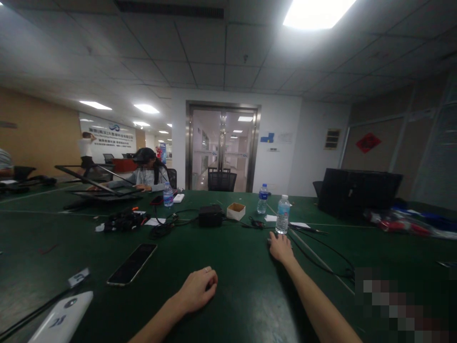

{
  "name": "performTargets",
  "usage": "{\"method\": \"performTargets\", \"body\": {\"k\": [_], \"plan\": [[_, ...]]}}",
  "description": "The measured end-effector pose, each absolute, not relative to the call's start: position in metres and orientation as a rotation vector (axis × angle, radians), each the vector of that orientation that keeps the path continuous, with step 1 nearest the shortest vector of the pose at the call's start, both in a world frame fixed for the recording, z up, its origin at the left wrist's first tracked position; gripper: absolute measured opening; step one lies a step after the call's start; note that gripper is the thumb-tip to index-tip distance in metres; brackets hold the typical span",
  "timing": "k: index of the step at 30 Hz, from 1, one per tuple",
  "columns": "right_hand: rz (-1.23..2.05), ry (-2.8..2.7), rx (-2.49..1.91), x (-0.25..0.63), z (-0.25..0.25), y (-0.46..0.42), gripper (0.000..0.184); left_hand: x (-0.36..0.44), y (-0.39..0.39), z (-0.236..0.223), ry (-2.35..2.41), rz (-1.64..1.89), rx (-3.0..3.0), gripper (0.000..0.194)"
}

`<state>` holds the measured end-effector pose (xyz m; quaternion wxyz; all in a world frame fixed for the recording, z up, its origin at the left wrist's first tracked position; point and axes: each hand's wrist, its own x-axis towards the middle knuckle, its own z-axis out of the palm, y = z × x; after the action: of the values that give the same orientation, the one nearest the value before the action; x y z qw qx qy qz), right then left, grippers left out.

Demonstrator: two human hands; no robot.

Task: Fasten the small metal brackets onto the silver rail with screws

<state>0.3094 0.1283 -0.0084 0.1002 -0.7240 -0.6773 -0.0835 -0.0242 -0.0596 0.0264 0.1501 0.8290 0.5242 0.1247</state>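
Observation:
My left hand (200,287) rests on the green tabletop (246,281) with its fingers curled in and a ring on one finger. Nothing shows in it. Farther out, my right hand (281,247) reaches forward, its fingers bent down over a small dark grey object that they mostly hide; its kind cannot be made out. Just beyond those fingers stands a clear water bottle (283,215) with a white cap, upright. Left of my left hand lies a smartphone (132,265) with a dark screen.
Across the table are a black box-shaped device (210,216), a small open carton (236,211), a blue-capped bottle (263,199) and another bottle (168,194). Cables run beyond my right hand. A white device (62,318) lies at front left. A person (152,171) sits opposite.

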Motion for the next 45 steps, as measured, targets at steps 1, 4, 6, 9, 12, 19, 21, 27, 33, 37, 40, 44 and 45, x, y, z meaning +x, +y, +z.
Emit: {"method": "performTargets", "body": {"k": [1, 4, 6, 9, 12, 19, 21, 27, 33, 37, 40, 44, 45], "plan": [[-0.235, -1.971, -2.153, 0.312, -0.006, 0.130, 0.052, -0.025, -0.059, 0.025, 1.501, 0.366, 2.377, 0.014], [-0.174, -1.833, -2.233, 0.325, -0.001, 0.135, 0.059, -0.025, -0.058, 0.023, 1.495, 0.387, 2.396, 0.014], [-0.105, -1.734, -2.299, 0.335, -0.001, 0.136, 0.063, -0.025, -0.060, 0.024, 1.503, 0.387, 2.403, 0.013], [0.023, -1.628, -2.368, 0.346, -0.005, 0.135, 0.074, -0.023, -0.063, 0.030, 1.511, 0.381, 2.373, 0.013], [0.104, -1.597, -2.371, 0.350, -0.012, 0.133, 0.078, -0.022, -0.066, 0.036, 1.514, 0.368, 2.353, 0.012], [0.153, -1.647, -2.333, 0.352, -0.014, 0.136, 0.073, -0.020, -0.068, 0.041, 1.532, 0.345, 2.337, 0.014], [0.147, -1.648, -2.333, 0.353, -0.014, 0.137, 0.073, -0.019, -0.068, 0.041, 1.538, 0.334, 2.347, 0.014], [0.134, -1.654, -2.327, 0.353, -0.015, 0.138, 0.073, -0.020, -0.067, 0.038, 1.531, 0.351, 2.363, 0.013], [0.157, -1.671, -2.328, 0.353, -0.014, 0.139, 0.073, -0.021, -0.064, 0.034, 1.523, 0.370, 2.384, 0.012], [0.149, -1.659, -2.332, 0.353, -0.013, 0.138, 0.075, -0.021, -0.063, 0.032, 1.521, 0.375, 2.383, 0.012], [0.155, -1.669, -2.330, 0.353, -0.012, 0.137, 0.075, -0.020, -0.065, 0.036, 1.531, 0.353, 2.369, 0.012], [0.178, -1.690, -2.332, 0.353, -0.012, 0.138, 0.073, -0.020, -0.067, 0.040, 1.539, 0.324, 2.345, 0.012], [0.179, -1.690, -2.333, 0.353, -0.012, 0.138, 0.073, -0.020, -0.067, 0.040, 1.535, 0.326, 2.340, 0.013]]}}
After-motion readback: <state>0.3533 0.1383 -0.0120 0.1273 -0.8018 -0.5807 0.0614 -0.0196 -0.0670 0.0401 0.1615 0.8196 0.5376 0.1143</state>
